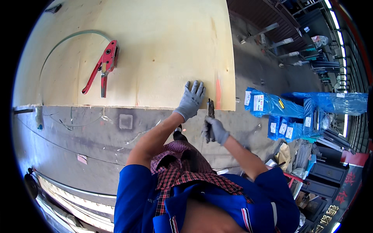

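Observation:
A large pale plywood sheet (155,46) spreads across the upper left. My left hand (191,99), in a grey glove, rests flat on it near the front right corner, fingers apart and holding nothing. Just to its right, my gloved right hand (218,131) is closed round a dark metal tool that looks like pliers (210,108). The tool's narrow end points away from me, at the sheet's front edge; whether it touches the wood I cannot tell. Farther left on the plywood lies a red strapping tensioner (110,56) with two handles, and a thin green strap (74,34) curves from it.
Blue-wrapped packages (276,105) with white labels stand to the right on the grey concrete floor (155,124). Dark metal profiles (285,42) are stacked at the far right. Long boards (74,204) lie at the lower left. A reddish strip (218,93) marks the plywood near its corner.

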`<state>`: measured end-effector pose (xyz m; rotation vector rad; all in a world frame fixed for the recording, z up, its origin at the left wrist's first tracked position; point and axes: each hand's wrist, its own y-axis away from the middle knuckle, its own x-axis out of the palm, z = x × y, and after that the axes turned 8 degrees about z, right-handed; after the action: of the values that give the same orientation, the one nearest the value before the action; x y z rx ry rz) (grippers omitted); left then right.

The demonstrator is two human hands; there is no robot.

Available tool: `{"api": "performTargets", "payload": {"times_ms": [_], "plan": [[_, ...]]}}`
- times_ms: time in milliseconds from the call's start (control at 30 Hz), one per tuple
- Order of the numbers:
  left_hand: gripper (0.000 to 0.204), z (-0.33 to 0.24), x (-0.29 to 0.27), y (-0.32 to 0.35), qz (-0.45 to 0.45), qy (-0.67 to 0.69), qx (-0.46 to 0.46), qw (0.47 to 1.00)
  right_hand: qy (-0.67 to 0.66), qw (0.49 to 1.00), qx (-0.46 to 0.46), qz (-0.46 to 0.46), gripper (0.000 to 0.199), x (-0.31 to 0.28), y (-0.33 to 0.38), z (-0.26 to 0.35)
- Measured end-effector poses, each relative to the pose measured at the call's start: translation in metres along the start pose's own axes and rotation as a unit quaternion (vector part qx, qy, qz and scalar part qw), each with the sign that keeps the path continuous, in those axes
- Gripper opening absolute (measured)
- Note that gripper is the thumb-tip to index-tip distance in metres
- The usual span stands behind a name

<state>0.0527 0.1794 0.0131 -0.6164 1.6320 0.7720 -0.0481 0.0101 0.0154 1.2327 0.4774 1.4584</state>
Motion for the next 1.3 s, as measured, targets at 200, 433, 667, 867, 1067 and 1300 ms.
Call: {"api": "performTargets", "payload": {"times_ms": [200,433,667,867,1067,1300], "plan": [[0.081,-0.009,0.005,0.003,-0.041,-0.001,-0.023,0.999,-0.272,0.921,0.190,0.203,0.023,0.007,0.055,0.090],[0.072,-0.019,0.026,-0.008,-0.072,-0.002,-0.049,0.996,0.669,0.735,-0.106,0.040,0.015,-0.037,0.071,0.085],[0.073,-0.013,0.005,0.006,-0.072,0.016,-0.041,0.996,0.304,0.942,-0.083,0.115,0.021,0.015,0.100,0.121],[0.072,-0.008,0.010,0.006,-0.108,0.053,-0.034,0.992,0.323,0.942,0.054,0.073,0.029,-0.011,0.085,0.064],[0.079,-0.008,0.000,0.008,-0.058,0.015,-0.028,0.998,0.166,0.984,0.027,0.051,0.034,-0.014,0.057,0.043],[0.091,-0.008,-0.005,0.011,-0.040,-0.001,-0.032,0.999,0.259,0.963,0.060,-0.033,0.018,-0.009,0.042,0.037]]}}
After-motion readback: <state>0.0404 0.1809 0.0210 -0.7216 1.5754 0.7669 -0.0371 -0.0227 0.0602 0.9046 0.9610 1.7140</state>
